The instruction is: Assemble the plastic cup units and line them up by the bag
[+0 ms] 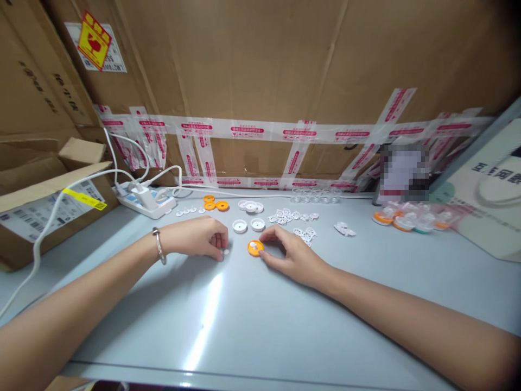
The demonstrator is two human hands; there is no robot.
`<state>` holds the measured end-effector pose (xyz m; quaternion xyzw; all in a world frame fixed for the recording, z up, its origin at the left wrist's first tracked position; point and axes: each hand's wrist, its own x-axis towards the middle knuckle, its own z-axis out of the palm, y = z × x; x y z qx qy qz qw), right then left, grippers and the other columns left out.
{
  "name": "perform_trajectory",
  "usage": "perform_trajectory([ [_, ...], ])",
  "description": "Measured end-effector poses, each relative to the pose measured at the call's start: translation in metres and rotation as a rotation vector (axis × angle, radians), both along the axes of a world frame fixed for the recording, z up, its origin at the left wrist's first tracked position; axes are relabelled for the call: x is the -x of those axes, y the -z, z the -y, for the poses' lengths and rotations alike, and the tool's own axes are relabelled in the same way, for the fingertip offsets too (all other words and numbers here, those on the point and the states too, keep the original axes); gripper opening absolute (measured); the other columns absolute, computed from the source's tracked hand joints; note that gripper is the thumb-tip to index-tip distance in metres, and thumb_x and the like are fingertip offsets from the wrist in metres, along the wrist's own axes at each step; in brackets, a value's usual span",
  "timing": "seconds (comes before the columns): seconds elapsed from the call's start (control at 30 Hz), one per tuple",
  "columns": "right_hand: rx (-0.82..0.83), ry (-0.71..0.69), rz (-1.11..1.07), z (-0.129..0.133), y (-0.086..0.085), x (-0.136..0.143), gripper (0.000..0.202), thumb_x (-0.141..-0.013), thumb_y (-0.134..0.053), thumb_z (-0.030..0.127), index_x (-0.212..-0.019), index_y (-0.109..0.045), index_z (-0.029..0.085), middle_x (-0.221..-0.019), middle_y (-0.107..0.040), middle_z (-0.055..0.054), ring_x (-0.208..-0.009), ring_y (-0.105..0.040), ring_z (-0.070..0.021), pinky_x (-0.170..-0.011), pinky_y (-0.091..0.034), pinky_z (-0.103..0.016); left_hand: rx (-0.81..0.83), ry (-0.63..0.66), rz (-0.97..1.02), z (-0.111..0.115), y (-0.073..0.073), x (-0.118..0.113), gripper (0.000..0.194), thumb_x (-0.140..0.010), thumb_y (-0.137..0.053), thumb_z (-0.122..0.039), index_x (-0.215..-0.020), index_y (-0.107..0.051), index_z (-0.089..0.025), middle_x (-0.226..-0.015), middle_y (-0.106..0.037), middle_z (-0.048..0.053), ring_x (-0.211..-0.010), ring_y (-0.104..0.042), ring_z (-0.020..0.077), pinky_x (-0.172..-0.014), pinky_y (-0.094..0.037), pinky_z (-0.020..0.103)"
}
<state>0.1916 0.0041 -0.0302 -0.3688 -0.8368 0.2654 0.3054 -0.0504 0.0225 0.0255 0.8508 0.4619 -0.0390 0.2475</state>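
Note:
My right hand (285, 250) grips the right edge of an orange round dish (255, 248) on the grey table, with small white pieces inside it. My left hand (207, 239) is closed just left of it, fingertips down at the table by a small white piece (226, 252); whether the fingers pinch that piece is unclear. Two white round cups (240, 226) stand side by side behind the dish. Further back are stacked white cups (251, 207), three orange rings (222, 206) and a row of small white discs (192, 209).
White lattice parts (285, 216) and clear rings (315, 196) lie behind my right hand. Orange-and-clear assemblies (407, 220) sit at the right. A power strip (148, 202) with cables and an open carton (52, 201) are at the left; a large taped cardboard box (260, 65) stands behind.

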Motion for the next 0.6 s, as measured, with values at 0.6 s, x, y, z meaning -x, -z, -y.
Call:
perform_trajectory([
  [0.6, -0.299, -0.058, -0.295, 0.004, -0.003, 0.000, 0.014, -0.079, -0.061, 0.016, -0.092, -0.063, 0.021, -0.086, -0.068, -0.003, -0.082, -0.063, -0.0139, -0.077, -0.049, -0.027, -0.428, -0.192, 0.720, 0.041, 0.008, -0.043, 0.010, -0.078, -0.058, -0.021, -0.080, -0.067, -0.017, -0.077, -0.069, -0.001, -0.071, -0.061, 0.0099, -0.065, -0.045, 0.018],
])
